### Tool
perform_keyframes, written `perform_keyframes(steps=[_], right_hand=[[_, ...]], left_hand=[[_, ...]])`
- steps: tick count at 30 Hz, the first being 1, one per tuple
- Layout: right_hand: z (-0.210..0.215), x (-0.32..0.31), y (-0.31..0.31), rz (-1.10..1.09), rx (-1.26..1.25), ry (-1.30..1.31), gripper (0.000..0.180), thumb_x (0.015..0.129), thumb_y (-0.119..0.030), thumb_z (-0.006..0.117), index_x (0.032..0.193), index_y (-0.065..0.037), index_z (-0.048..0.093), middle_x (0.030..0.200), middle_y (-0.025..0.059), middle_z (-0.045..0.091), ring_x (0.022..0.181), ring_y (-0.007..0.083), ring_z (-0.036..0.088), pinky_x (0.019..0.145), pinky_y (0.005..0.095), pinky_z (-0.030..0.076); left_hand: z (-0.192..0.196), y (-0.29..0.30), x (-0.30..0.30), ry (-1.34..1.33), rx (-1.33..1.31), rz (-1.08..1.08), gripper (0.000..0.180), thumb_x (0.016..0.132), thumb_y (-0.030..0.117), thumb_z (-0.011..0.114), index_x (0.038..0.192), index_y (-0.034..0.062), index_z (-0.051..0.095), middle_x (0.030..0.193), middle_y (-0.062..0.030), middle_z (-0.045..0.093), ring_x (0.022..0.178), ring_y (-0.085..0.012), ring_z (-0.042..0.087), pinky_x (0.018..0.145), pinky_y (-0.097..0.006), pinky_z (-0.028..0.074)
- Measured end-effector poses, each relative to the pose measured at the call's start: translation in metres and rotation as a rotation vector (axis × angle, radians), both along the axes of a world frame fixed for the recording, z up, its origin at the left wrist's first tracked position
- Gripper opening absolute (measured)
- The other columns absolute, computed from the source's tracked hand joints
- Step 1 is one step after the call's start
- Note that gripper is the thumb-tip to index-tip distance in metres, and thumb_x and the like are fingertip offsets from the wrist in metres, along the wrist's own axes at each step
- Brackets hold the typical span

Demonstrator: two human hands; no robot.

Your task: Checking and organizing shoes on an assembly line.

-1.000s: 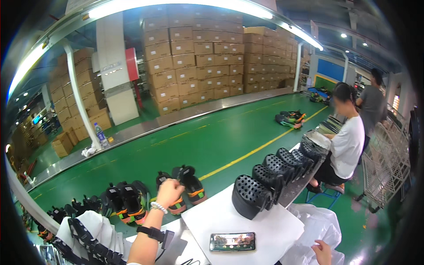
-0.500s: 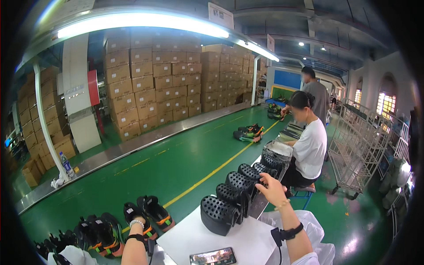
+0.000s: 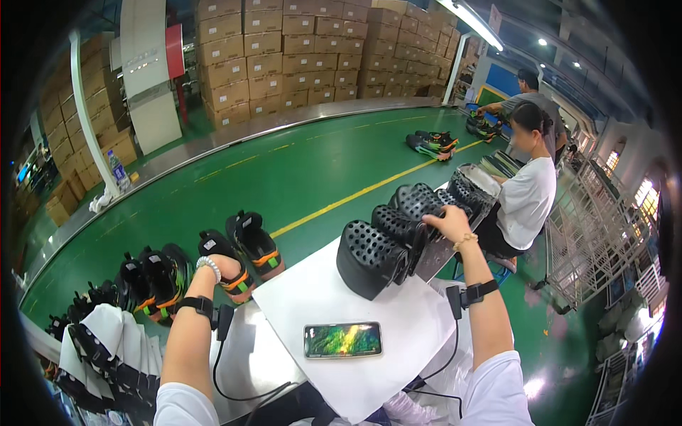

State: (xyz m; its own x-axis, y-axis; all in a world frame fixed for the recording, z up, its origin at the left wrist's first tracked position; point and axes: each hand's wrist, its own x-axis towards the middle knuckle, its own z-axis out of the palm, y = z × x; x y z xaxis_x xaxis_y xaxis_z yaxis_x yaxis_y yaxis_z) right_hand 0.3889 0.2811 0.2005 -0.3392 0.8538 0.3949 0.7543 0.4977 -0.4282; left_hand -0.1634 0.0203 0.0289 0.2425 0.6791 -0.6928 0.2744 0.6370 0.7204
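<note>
My left hand (image 3: 227,267) rests at the opening of a black sports shoe (image 3: 239,286) with orange and green trim, on the left. Its fingers are hidden there. A similar shoe (image 3: 254,243) stands beside it. My right hand (image 3: 452,224) is at a row of black moulded pieces full of round holes, with its fingers bent over the edge of one perforated piece (image 3: 419,202). The nearest perforated piece (image 3: 369,257) sits on a white sheet (image 3: 415,319). A phone (image 3: 342,340) with a lit screen lies on that sheet, between my forearms.
More black shoes (image 3: 153,280) line the green belt (image 3: 206,192) at the left. Pale and dark shoe parts (image 3: 114,348) hang at lower left. A seated person (image 3: 529,199) in white works at the right, before another person. Wire racks (image 3: 604,234) stand behind them. Cables run from my wrist straps.
My view has tilted down, bringing the whole phone into sight. My right hand has come down from above the perforated pieces onto one of them. My left hand stays at the shoe.
</note>
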Motion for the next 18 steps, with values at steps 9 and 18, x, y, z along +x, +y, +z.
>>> perform_keyframes(steps=[9, 18], right_hand=[[0.13, -0.006, -0.131, 0.318, -0.018, 0.458, 0.046, 0.07, -0.031, 0.073, 0.095, 0.005, 0.062, 0.078, 0.0089, 0.065, 0.07, 0.0103, 0.058, 0.065, 0.0253, 0.046], [0.132, -0.115, -0.192, 0.565, 0.037, 0.157, 0.035, 0.072, -0.025, 0.072, 0.079, 0.008, 0.063, 0.057, 0.0081, 0.06, 0.049, 0.0101, 0.057, 0.047, 0.0242, 0.044]], left_hand=[[0.011, 0.045, 0.061, 0.547, -0.043, -0.225, 0.019, 0.088, 0.01, 0.043, 0.092, 0.0005, 0.059, 0.088, -0.0042, 0.062, 0.083, -0.0149, 0.054, 0.078, -0.027, 0.044], [0.071, -0.024, 0.149, 1.377, 1.237, 0.842, 0.016, 0.08, 0.009, 0.053, 0.083, 0.0031, 0.067, 0.078, -0.0152, 0.064, 0.07, -0.0302, 0.063, 0.065, -0.038, 0.05]])
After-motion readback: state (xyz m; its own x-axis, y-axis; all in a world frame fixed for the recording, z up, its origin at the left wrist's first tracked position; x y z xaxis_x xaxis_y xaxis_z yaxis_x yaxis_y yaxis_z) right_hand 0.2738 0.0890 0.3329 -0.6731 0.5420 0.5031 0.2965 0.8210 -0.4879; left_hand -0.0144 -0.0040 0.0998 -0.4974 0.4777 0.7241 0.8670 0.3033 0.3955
